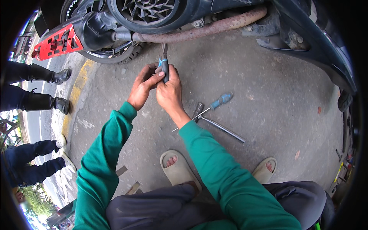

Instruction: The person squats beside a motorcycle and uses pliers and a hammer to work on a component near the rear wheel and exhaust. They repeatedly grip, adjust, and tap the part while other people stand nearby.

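Just above the centre of the frame, slightly left, a pair of pliers (165, 70) with black-and-blue handles points its metal nose toward the top edge, below the rusty exhaust pipe (207, 32) of a motorbike (226, 7). The right hand (170, 92) has its fingers closed about the handles from below. At its left, the left hand (140, 90) curls in close, its thumb tip at the black grip — whether its other fingers clasp the pliers or something smaller I cannot tell, as they are partly hidden.

Both forearms, in green sleeves, come up from the lower edge. Right of centre, a blue-handled screwdriver (221, 101) lies on the grey pavement (276, 92), its shaft crossing a metal bar tool (224, 129) with a dark end; both are near the right forearm and well apart from the hands.

In the upper left, the motorbike's silencer bears a red guard (57, 43), with a tyre (132, 53) just below it. Beside the left edge stand other people — dark boots (61, 104) higher up, pale shoes (68, 161) lower. Beige sandals (177, 168) are on the person's feet, at lower centre and lower right.
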